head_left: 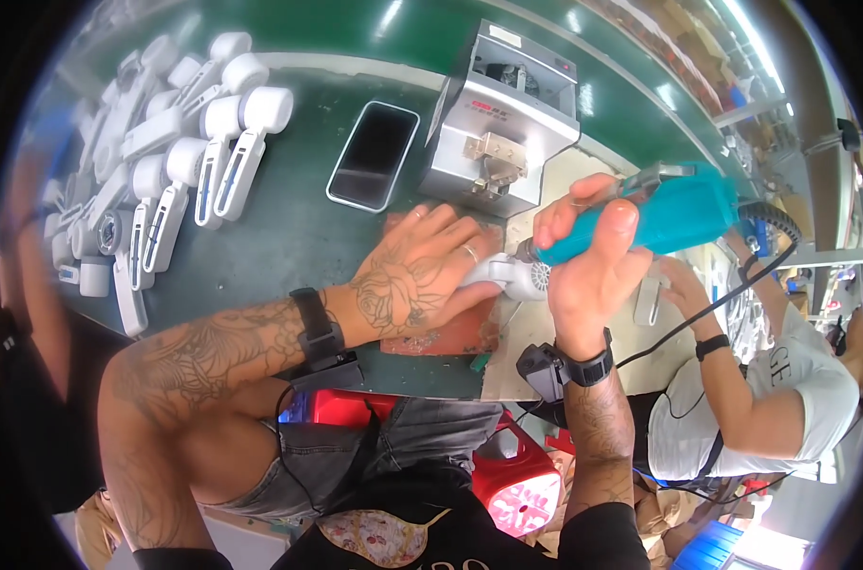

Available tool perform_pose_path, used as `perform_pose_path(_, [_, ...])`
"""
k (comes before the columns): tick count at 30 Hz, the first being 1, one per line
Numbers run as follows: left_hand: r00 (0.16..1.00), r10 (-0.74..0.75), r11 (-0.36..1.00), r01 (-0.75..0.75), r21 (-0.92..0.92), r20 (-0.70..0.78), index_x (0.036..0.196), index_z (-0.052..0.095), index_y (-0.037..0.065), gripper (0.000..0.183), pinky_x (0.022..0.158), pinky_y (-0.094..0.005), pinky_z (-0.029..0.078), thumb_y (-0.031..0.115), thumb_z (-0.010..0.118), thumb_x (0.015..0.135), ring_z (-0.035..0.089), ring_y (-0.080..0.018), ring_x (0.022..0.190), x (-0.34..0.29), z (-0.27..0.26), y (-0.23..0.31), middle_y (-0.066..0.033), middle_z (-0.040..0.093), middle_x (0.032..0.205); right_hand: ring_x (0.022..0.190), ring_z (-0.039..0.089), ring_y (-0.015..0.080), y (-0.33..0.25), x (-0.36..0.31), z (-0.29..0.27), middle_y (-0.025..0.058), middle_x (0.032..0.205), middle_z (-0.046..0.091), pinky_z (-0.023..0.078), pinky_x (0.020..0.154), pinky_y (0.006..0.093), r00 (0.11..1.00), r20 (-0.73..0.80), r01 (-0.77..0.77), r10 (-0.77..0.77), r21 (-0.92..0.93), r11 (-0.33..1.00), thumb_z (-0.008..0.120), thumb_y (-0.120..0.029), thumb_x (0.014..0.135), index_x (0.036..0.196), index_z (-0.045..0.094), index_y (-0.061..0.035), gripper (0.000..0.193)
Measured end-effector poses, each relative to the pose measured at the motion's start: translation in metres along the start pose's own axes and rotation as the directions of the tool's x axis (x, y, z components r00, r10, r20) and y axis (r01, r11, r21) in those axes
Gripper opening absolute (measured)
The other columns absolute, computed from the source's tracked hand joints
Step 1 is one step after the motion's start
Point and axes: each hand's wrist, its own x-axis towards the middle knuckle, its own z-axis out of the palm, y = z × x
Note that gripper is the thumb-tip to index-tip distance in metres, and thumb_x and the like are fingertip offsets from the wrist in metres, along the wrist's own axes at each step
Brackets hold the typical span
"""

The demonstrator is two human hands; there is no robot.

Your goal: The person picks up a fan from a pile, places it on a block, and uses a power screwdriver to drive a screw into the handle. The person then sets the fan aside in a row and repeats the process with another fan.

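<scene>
A white handheld fan, its small round slotted head showing, lies on its side over the edge of an orange-red mat. My left hand presses down on it and grips its handle, which is mostly hidden under the fingers. In my right hand is a teal electric screwdriver with a black cord, held tilted. Its nose meets the fan's head; the tip itself is hidden, so contact with a screw cannot be made out.
Many similar white fans are piled at the left of the green table. A phone and a grey metal machine stand beyond my hands. On the right, a co-worker's hand is near a white part. A red stool is below.
</scene>
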Motion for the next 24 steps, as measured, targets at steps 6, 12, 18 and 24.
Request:
perform_pose_path(6, [1.0,0.015,0.999,-0.015,0.033,-0.008,0.117,0.062,0.003,0.043,0.088,-0.044,0.042,0.035,0.068,0.09,0.052,-0.029,0.101,0.0,0.003,-0.002,-0.0106,0.058,0.105,0.056,0.051,0.0204,0.0,0.001,-0.001,0.0085,0.066,0.051,0.043,0.055,0.0339,0.999,0.036,-0.013,0.012,0.035,0.999,0.06,-0.061,0.094,0.1,0.053,0.0027,0.064])
perform_pose_path(12, [1.0,0.018,0.999,-0.018,0.039,-0.013,0.118,0.061,0.003,0.043,0.088,-0.0437,0.042,0.034,0.069,0.088,0.053,-0.0292,0.101,0.001,0.001,-0.001,-0.0107,0.058,0.106,0.057,0.05,0.0205,-0.005,0.001,-0.005,0.0085,0.066,0.051,0.043,0.056,0.0351,0.997,0.071,0.007,-0.012,0.074,0.997,0.058,-0.061,0.095,0.103,0.053,0.0019,0.064])
perform_pose_path(18, [1.0,0.007,1.0,-0.007,0.006,-0.005,0.116,0.062,0.004,0.042,0.09,-0.0446,0.043,0.033,0.07,0.088,0.053,-0.0293,0.102,0.0,0.002,-0.001,-0.0102,0.058,0.109,0.058,0.049,0.02,0.003,0.001,-0.009,0.008,0.066,0.05,0.043,0.057,0.0349,0.996,0.086,-0.014,0.008,0.063,0.998,0.056,-0.062,0.095,0.104,0.053,0.0009,0.063])
perform_pose_path(24, [1.0,0.011,1.0,-0.01,-0.025,0.021,0.116,0.062,0.004,0.04,0.091,-0.045,0.043,0.033,0.07,0.089,0.053,-0.029,0.103,0.004,0.0,-0.006,-0.0098,0.059,0.11,0.058,0.05,0.0201,0.006,0.006,-0.004,0.0084,0.065,0.05,0.043,0.055,0.0345,0.996,0.086,-0.038,0.03,0.098,0.994,0.057,-0.06,0.096,0.102,0.052,0.0008,0.061])
